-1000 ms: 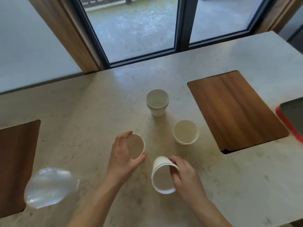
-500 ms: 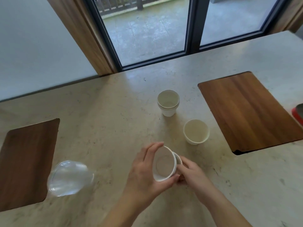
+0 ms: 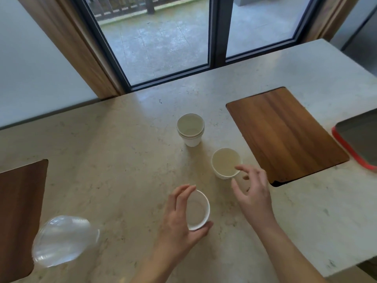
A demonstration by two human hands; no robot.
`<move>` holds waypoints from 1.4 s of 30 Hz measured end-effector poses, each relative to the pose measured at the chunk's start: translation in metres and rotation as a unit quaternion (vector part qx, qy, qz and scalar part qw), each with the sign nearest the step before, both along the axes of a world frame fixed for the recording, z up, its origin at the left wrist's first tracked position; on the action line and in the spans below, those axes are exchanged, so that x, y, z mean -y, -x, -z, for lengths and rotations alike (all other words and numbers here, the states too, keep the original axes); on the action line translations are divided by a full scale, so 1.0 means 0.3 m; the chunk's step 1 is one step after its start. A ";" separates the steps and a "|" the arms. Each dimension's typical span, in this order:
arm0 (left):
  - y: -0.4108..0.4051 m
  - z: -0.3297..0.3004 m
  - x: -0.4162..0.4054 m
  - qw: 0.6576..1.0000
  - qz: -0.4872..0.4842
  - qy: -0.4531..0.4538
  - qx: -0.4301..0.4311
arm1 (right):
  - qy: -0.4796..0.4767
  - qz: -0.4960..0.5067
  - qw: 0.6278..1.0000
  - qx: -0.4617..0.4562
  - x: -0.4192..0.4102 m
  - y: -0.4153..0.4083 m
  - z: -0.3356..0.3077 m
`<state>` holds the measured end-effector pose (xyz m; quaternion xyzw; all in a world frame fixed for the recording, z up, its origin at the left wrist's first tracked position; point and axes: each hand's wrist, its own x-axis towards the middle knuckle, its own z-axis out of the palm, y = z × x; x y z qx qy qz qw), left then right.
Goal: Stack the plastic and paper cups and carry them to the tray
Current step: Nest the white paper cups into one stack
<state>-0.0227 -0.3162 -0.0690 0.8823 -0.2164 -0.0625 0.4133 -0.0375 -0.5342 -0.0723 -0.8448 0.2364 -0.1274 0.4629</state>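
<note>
My left hand (image 3: 179, 219) grips a white paper cup stack (image 3: 197, 211) near the table's front, its mouth facing me. My right hand (image 3: 253, 193) is open, fingers spread, its fingertips at the near rim of a single white paper cup (image 3: 225, 163) that stands upright. Farther back stands a stack of white paper cups (image 3: 190, 129). A clear plastic cup stack (image 3: 63, 242) lies on its side at the front left. The red-rimmed tray (image 3: 355, 152) shows at the right edge.
A wooden inlay (image 3: 285, 133) sits in the stone table right of the cups; another wooden inlay (image 3: 18, 211) is at the left edge. Glass doors and a wood post run behind the table's far edge.
Both hands pushed two paper cups together into one stack. My right hand then let go and moved right and away toward the single cup; the left hand kept the stack.
</note>
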 end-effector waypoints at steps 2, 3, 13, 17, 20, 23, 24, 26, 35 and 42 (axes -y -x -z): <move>0.003 0.005 0.006 1.000 -0.018 0.022 0.008 | 0.046 -0.049 0.998 -0.005 0.030 -0.075 0.014; 0.007 0.010 0.009 0.999 -0.029 0.034 0.014 | 0.043 -0.078 0.996 -0.028 0.038 -0.109 0.024; 0.011 0.107 0.076 0.979 -0.114 0.168 -0.015 | -0.068 -0.043 0.996 0.045 0.040 -0.107 -0.130; -0.021 0.125 0.127 0.975 -0.115 0.177 -0.072 | -0.089 -0.145 0.981 0.093 0.015 0.003 -0.266; -0.008 0.149 0.141 0.973 -0.125 0.150 -0.126 | -0.042 -0.265 0.963 0.040 -0.033 0.032 -0.238; 0.004 0.174 0.116 0.973 -0.107 0.132 -0.153 | 0.015 -0.267 0.963 -0.022 -0.086 0.031 -0.147; 0.001 0.177 0.095 0.976 -0.087 0.125 -0.154 | 0.022 -0.259 0.965 -0.034 -0.099 0.030 -0.120; -0.024 0.169 0.042 0.986 -0.046 0.103 -0.122 | 0.003 -0.240 0.970 -0.031 -0.113 0.030 -0.075; -0.508 -0.002 0.071 0.992 -0.111 0.053 0.007 | -0.124 -0.071 0.989 -0.026 -0.092 -0.009 -0.007; -0.735 0.030 0.293 0.995 -0.077 -0.061 -0.029 | -0.205 -0.019 0.978 -0.043 -0.025 -0.031 -0.015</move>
